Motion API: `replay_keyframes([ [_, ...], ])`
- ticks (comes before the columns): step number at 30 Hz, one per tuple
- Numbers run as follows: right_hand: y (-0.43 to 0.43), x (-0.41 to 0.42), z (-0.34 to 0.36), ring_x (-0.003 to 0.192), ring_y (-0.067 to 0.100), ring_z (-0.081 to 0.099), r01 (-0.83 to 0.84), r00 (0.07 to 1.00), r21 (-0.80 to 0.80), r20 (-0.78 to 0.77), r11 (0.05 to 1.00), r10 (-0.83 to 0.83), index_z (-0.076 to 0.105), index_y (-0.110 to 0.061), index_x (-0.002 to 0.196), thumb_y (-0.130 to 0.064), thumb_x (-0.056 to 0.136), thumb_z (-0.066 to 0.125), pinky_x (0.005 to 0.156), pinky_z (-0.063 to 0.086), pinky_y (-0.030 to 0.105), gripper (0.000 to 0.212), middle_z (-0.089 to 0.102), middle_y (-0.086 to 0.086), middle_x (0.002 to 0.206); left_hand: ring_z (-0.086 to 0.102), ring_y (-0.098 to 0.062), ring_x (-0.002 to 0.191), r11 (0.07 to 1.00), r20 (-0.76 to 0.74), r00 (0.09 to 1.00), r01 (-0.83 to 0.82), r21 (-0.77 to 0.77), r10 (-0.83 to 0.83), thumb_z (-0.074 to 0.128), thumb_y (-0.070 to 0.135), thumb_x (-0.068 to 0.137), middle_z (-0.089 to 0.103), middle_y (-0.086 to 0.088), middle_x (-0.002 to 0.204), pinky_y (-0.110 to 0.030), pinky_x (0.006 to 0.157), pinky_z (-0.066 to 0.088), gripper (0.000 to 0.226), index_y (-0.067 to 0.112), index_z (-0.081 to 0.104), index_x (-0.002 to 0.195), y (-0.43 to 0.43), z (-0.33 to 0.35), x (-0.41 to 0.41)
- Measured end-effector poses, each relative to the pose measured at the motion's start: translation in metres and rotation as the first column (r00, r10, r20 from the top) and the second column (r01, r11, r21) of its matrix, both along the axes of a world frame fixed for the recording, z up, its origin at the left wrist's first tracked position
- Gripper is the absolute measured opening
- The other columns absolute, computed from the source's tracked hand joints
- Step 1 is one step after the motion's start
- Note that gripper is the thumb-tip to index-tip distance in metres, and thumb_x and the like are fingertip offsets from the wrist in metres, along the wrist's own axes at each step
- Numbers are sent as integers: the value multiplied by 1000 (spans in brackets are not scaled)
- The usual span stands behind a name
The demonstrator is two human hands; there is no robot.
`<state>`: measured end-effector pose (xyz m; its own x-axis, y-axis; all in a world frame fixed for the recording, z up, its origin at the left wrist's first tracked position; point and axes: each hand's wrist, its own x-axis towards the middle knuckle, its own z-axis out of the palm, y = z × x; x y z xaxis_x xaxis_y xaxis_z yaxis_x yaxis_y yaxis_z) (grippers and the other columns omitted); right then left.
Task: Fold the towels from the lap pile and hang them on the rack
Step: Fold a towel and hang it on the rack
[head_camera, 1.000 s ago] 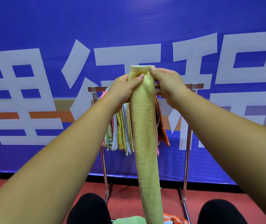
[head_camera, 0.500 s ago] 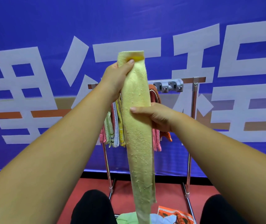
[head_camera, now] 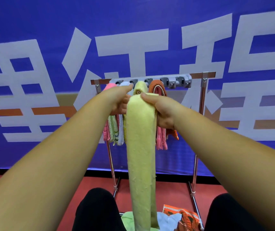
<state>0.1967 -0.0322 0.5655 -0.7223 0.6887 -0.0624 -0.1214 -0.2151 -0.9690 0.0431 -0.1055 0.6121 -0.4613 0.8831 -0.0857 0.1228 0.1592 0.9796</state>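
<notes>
- Blue banner [head_camera: 33, 30] with large white characters fills the wall behind a metal rack [head_camera: 203, 114] standing on a red floor [head_camera: 166, 185].
- Seated before it, a person lifts a yellow towel [head_camera: 141, 155], folded into a long narrow strip, up to rail height.
- Their right hand [head_camera: 163, 110] clasps the strip's top, thumb over the fold.
- Their left hand [head_camera: 118, 99] stretches its fingers toward the hung towels [head_camera: 115, 130]; whether it holds any cloth cannot be told.
- Done well, the hanging step likely means parting those neighbours, finding a free spot under the clip strip [head_camera: 175, 80], and draping at the strip's middle so both ends hang level.
- More towels wait in the lap pile [head_camera: 180, 219].
</notes>
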Motion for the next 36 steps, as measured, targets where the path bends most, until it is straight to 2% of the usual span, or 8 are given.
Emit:
replay_keyframes([
  [6,-2,0,26,107,40,71,220,975,-184,0,958,-224,63,-4,127,-28,109,58,83,56,59,31,74,23,118,77,-21,81,997,-145,987,-68,34,72,59,55,103,74,-3,100,-40,77,66,50,9,62,121,9,-18,-10],
  [10,-2,1,36,110,39,69,304,951,-216,11,928,-309,60,-1,116,-29,110,56,96,53,62,28,71,21,114,71,-20,87,992,-277,954,-98,75,116,55,22,106,63,-7,106,-39,80,62,10,13,58,104,9,-22,0],
  [12,-1,0,39,109,39,69,329,942,-232,13,916,-335,59,-1,120,-35,110,55,99,52,63,35,70,20,114,75,-22,95,998,-332,941,-66,13,67,52,12,101,65,-11,114,-44,86,65,18,6,58,117,7,-25,4],
  [17,-2,1,41,92,38,68,337,933,-265,-34,903,-358,58,-2,123,-38,113,46,91,51,62,40,69,21,105,81,-24,93,982,-428,885,149,-119,-186,54,6,95,72,-15,104,-45,85,66,9,6,63,95,5,-40,22],
  [24,-12,14,45,141,30,56,334,885,-388,-185,859,-427,52,-3,150,-17,114,39,111,44,49,41,59,15,150,73,-22,81,965,-503,824,192,-181,-259,79,18,86,69,-11,78,-33,67,58,15,9,69,80,26,-79,27],
  [29,3,21,38,125,48,58,364,885,-364,-152,857,-440,50,4,135,-24,112,45,100,44,66,36,59,30,128,80,-34,79,956,-558,788,130,-261,-259,79,30,91,75,-15,77,-50,72,68,30,3,69,83,30,-102,39],
  [32,10,26,33,94,40,66,384,871,-345,-173,857,-459,50,2,120,-17,110,51,84,55,58,22,62,24,108,80,-37,73,964,-541,811,99,-247,-222,79,25,93,78,-22,77,-59,71,66,30,-2,72,79,32,-107,43],
  [36,20,28,27,115,32,68,397,862,-336,-185,854,-473,55,0,110,-2,104,51,105,55,53,8,62,18,126,79,-39,73,967,-578,789,75,-243,-207,80,30,95,76,-20,70,-55,74,66,40,-7,74,81,30,-101,49],
])
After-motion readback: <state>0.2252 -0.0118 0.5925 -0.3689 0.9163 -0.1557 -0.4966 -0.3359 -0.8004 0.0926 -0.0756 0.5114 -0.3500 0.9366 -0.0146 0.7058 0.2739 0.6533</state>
